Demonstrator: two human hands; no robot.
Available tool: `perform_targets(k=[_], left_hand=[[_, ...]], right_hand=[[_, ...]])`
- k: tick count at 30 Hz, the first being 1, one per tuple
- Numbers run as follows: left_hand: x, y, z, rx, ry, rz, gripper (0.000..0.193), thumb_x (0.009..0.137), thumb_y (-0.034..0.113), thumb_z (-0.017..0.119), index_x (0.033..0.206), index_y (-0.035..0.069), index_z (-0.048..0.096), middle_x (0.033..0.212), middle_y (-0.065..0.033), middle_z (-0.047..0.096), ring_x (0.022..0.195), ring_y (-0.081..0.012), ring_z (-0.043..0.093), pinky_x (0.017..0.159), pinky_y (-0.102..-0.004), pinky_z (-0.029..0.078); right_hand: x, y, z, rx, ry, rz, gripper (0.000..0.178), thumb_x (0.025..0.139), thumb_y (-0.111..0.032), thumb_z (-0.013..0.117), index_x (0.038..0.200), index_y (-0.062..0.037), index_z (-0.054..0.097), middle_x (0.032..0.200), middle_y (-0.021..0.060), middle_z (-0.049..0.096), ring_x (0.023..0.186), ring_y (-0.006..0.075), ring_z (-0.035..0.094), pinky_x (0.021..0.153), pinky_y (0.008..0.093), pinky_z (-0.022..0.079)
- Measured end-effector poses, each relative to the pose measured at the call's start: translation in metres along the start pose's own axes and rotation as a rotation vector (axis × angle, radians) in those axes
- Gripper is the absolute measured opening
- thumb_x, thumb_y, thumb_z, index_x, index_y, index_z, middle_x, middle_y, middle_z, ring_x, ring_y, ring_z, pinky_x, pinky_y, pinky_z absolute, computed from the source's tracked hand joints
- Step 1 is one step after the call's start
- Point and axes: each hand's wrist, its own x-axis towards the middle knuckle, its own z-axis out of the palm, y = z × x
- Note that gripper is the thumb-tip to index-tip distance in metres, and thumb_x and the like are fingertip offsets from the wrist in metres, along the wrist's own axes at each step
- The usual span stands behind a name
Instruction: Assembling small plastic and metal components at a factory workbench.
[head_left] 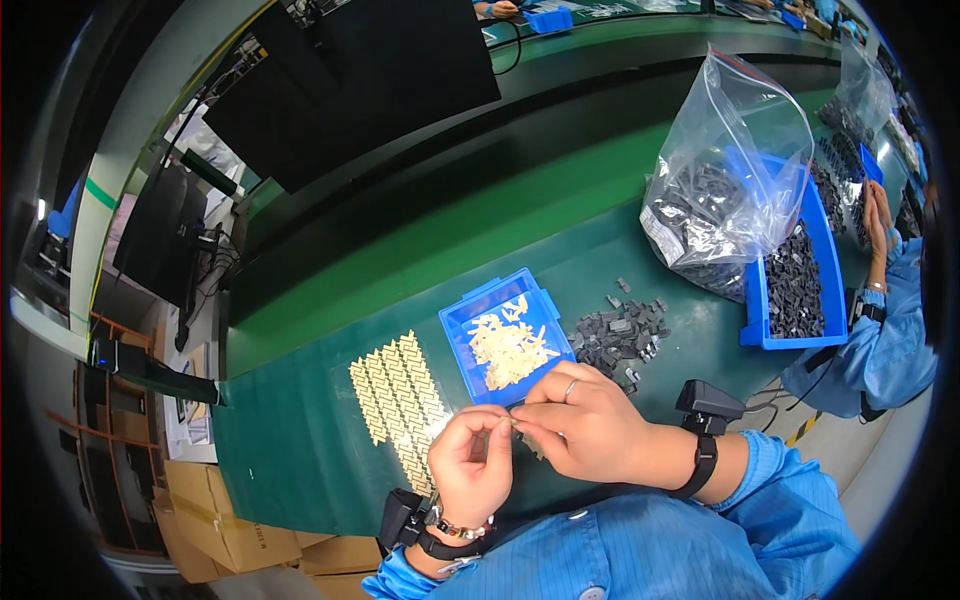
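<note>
My left hand (468, 462) and my right hand (588, 422) meet fingertip to fingertip over the near part of the green table mat. Both are closed in a pinch on something tiny, mostly hidden by the fingers. Just beyond them stands a small blue tray (451, 330) holding loose cream-coloured pieces (507, 350). Left of my left hand lies a patch of cream pieces (395, 395) set out in close zigzag rows. A loose pile of small dark grey parts (620, 335) is spread past my right hand.
A clear plastic bag (705, 200) of dark parts leans at the back right, beside a larger blue bin (836, 290) of dark parts. A person in a blue sleeve (895, 310) works at the right. Black monitors (350, 85) stand at the left; cardboard boxes (230, 525) lie below.
</note>
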Motion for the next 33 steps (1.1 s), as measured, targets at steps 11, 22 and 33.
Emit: perform_targets(k=[11,22,33], left_hand=[[-0.001,-0.017,0.000,-0.111,0.032,0.017,0.028,0.084,-0.015,0.059,0.102,0.001,0.044,0.093,-0.0146,0.064,0.085,-0.0153,0.064,0.079,-0.0265,0.053],[0.003,-0.017,-0.002,0.077,0.013,0.059,0.032,0.082,-0.016,0.058,0.103,0.002,0.042,0.092,-0.0140,0.063,0.086,-0.0156,0.063,0.080,-0.0267,0.051],[0.018,-0.019,-0.010,0.221,0.043,-0.002,0.029,0.083,-0.012,0.062,0.100,0.002,0.043,0.088,-0.0109,0.065,0.083,-0.0133,0.063,0.079,-0.0260,0.050]], right_hand=[[0.000,-0.001,0.001,-0.060,-0.067,0.037,0.014,0.073,-0.006,0.065,0.086,-0.0013,0.069,0.081,0.0085,0.063,0.080,0.0268,0.060,0.074,0.0368,0.048],[-0.003,0.008,0.009,-0.200,-0.139,0.000,0.016,0.072,-0.007,0.061,0.086,-0.0021,0.066,0.083,0.0104,0.062,0.083,0.0279,0.059,0.073,0.0381,0.049],[0.009,0.045,0.020,-0.234,-0.038,0.032,0.018,0.070,-0.004,0.062,0.086,-0.0011,0.068,0.081,0.0117,0.065,0.081,0.0282,0.061,0.075,0.0390,0.049]])
